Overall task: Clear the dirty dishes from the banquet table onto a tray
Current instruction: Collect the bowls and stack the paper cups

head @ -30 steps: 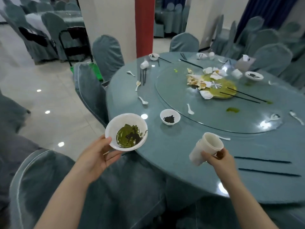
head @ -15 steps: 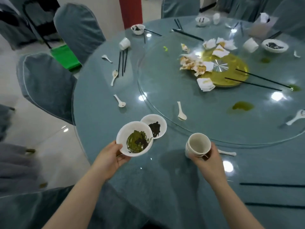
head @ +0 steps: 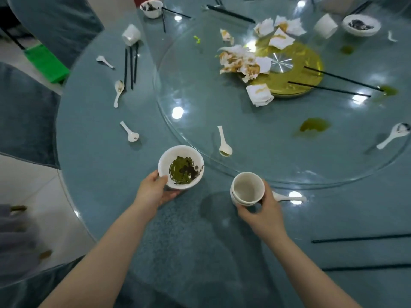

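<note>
We are holding a dirty bowl [head: 181, 167] in our left hand [head: 155, 192] and stacked cups [head: 247, 189] in our right hand [head: 262, 213] above the table [head: 100, 170]. Spoons, chopsticks and napkins are still waiting; no tray is showing.

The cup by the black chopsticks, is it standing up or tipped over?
Tipped over: the cup lies on its side, with its open mouth facing sideways.

The round teal surface [head: 93, 165] carries a glass turntable [head: 191, 90]. Directly on the surface lie white spoons [head: 130, 132], black chopsticks [head: 131, 63], a tipped cup [head: 131, 34] and a soiled bowl [head: 151, 8] at the far edge.
</note>
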